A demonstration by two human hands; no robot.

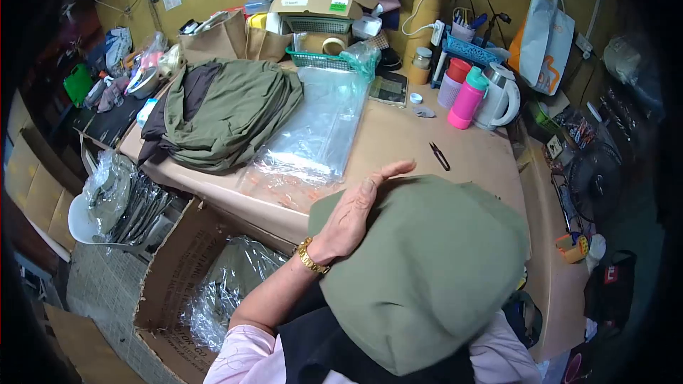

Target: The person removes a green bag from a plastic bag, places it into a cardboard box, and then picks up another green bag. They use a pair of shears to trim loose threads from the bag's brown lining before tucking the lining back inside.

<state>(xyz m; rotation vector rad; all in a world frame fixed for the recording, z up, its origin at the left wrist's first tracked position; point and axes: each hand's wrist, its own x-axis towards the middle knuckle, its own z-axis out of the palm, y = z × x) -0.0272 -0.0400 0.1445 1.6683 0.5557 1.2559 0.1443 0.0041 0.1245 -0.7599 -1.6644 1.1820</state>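
A wide olive-green fabric piece (pixel 434 263) is held up close before my body, bulging toward the camera, with a small crease near its lower middle. My left hand (pixel 350 217), a gold watch (pixel 311 256) on its wrist, lies against the upper left edge of the fabric with fingers stretched out. My right hand is hidden behind the fabric; only the pink sleeve (pixel 501 348) shows below it. On the table just beyond lies a pair of small dark thread snips (pixel 440 156).
A pile of olive-green garments (pixel 228 114) and clear plastic bags (pixel 316 128) cover the table's left. A pink bottle (pixel 467 102) and a kettle (pixel 498 96) stand at the back right. Below left, a cardboard box (pixel 167 291) holds plastic-wrapped items (pixel 238 284).
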